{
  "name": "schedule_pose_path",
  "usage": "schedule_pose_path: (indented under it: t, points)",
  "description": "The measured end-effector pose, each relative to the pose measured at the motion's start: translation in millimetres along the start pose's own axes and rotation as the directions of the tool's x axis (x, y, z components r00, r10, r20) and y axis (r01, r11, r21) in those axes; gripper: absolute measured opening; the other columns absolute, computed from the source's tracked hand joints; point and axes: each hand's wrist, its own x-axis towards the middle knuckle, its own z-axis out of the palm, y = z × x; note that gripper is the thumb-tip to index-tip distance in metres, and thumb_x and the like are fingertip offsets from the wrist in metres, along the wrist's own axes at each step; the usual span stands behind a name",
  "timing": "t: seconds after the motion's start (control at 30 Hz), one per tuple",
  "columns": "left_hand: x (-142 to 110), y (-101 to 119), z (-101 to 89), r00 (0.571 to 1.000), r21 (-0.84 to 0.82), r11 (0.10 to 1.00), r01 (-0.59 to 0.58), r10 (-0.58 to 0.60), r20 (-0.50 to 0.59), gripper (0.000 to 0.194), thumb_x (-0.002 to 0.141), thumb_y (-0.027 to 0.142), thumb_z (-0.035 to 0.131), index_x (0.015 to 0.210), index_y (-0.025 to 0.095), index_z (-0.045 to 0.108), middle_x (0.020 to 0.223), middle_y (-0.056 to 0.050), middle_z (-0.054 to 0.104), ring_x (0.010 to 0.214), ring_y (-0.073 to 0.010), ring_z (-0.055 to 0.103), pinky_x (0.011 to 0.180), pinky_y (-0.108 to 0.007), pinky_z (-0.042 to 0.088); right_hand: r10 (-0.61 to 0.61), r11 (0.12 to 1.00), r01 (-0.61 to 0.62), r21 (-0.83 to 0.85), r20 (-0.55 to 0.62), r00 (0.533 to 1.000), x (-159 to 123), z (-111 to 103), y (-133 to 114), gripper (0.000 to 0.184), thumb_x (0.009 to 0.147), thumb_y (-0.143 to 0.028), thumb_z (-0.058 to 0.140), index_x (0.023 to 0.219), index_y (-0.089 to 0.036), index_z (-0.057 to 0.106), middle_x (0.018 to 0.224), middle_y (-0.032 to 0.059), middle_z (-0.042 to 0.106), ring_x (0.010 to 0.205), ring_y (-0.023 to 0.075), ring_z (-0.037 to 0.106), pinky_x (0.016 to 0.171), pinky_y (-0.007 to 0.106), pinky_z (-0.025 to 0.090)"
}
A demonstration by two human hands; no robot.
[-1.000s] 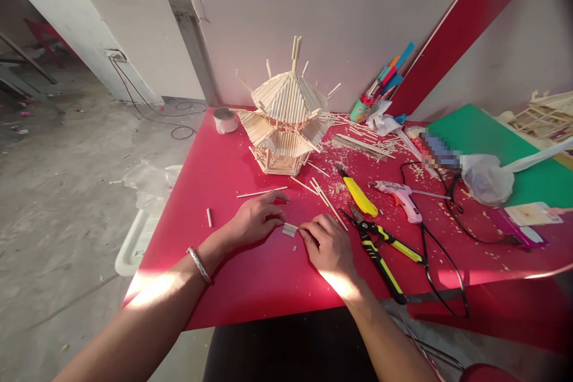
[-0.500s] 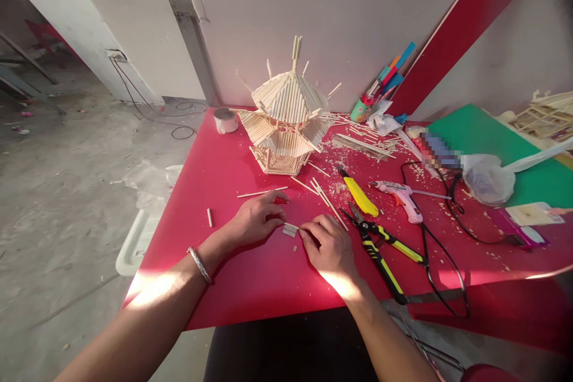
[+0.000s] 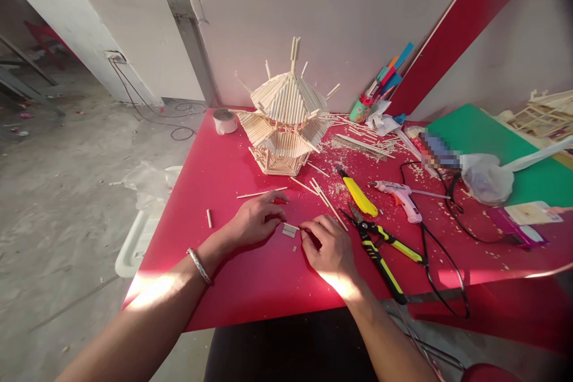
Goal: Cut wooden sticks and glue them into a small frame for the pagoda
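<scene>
A short pale wooden stick (image 3: 291, 226) spans the gap between my hands, just over small flat greyish pieces (image 3: 289, 232) on the red table. My left hand (image 3: 257, 218) has thumb and fingertip closed at its left end, the forefinger side bent above. Its right end meets the curled, pinching fingers of my right hand (image 3: 327, 245); the palm side is hidden. A tiny loose chip (image 3: 294, 249) lies below. Behind the hands stands a pagoda model (image 3: 289, 110) made of wooden sticks, with two roof tiers.
Right of my right hand lie yellow-black pliers (image 3: 367, 227), a yellow utility knife (image 3: 360, 196) and a pink glue gun (image 3: 405, 198) with a black cord. Loose sticks (image 3: 329, 203) and shavings scatter behind. A white mug (image 3: 224, 122) stands back left; a pen holder (image 3: 359, 111) back right.
My right hand's fingertips have shifted very slightly to the right along the short stick. The left hand and everything else look the same.
</scene>
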Motion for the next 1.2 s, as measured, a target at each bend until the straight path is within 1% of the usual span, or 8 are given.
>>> schedule_pose_path:
  t: [0.23,0.57,0.83,1.2]
  points:
    - [0.4,1.3,-0.7,1.000,0.001,1.000,-0.004,0.004,0.005,0.022,0.082,0.010,0.057,0.081,0.021,0.075,0.122,-0.005,0.066,0.095,-0.0191,0.069,0.085,-0.028,0.052,0.012,1.000,-0.012,-0.011,0.009,1.000,0.6,-1.1,-0.7,0.015,0.088,-0.019,0.056,0.096,-0.023,0.068,0.086,0.0042,0.066,0.086,0.0194,0.061,0.076,0.030,0.047]
    - [0.7,3.3,-1.1,1.000,0.007,1.000,0.022,-0.022,0.012,0.021,0.081,0.011,0.057,0.080,0.022,0.075,0.123,-0.003,0.065,0.092,-0.0181,0.069,0.083,-0.026,0.051,0.011,0.999,-0.010,-0.030,0.024,1.000,0.9,-1.1,-1.2,0.016,0.090,-0.020,0.055,0.095,-0.023,0.070,0.086,0.0042,0.065,0.087,0.0196,0.060,0.076,0.030,0.045]
    - [0.3,3.2,-0.5,1.000,0.023,1.000,0.001,-0.001,0.010,0.021,0.081,0.011,0.057,0.080,0.022,0.075,0.123,-0.005,0.065,0.096,-0.0193,0.069,0.084,-0.028,0.051,0.007,0.999,-0.007,-0.033,0.020,1.000,1.7,-0.8,-1.4,0.015,0.090,-0.021,0.056,0.094,-0.023,0.070,0.086,0.0041,0.065,0.087,0.0194,0.059,0.075,0.030,0.045]
    - [-0.4,1.5,0.3,1.000,0.030,0.999,-0.015,0.015,0.005,0.021,0.080,0.010,0.058,0.080,0.022,0.075,0.123,-0.005,0.065,0.095,-0.0195,0.069,0.084,-0.028,0.052,-0.001,0.999,0.002,-0.040,0.020,1.000,1.8,-0.6,-0.8,0.016,0.091,-0.022,0.055,0.095,-0.023,0.070,0.086,0.0043,0.065,0.087,0.0195,0.059,0.075,0.030,0.045]
